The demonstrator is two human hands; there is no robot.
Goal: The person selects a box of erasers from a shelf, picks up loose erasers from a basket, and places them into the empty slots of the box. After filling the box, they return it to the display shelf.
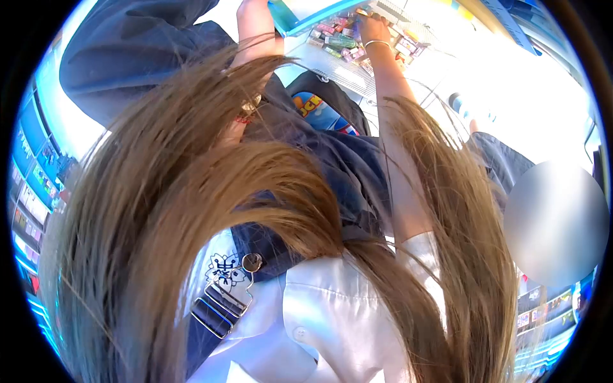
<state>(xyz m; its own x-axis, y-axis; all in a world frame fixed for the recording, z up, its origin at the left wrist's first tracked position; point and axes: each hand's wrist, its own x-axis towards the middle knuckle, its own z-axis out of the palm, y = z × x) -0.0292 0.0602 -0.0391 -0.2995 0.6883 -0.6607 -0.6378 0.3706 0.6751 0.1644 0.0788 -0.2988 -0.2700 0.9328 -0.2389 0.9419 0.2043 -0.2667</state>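
My right hand (373,29), with a thin band at the wrist, reaches down into a pile of small colourful bottles and packets (341,43). Its fingers are curled; what they hold is too small to make out. The pile lies on a white perforated surface (354,80) beside a light-blue edge (325,19). My left hand (257,25) is at the top of the view, next to a teal panel (283,16); its fingers are not clearly visible. A watch and a red bracelet are on the left arm.
Long hair (255,166) hangs across much of the view. A dark bag (357,108) with a colourful print is below the pile. Stocked shelves (35,172) stand at the far left and lower right. Another person's dark clothing (501,153) shows at the right.
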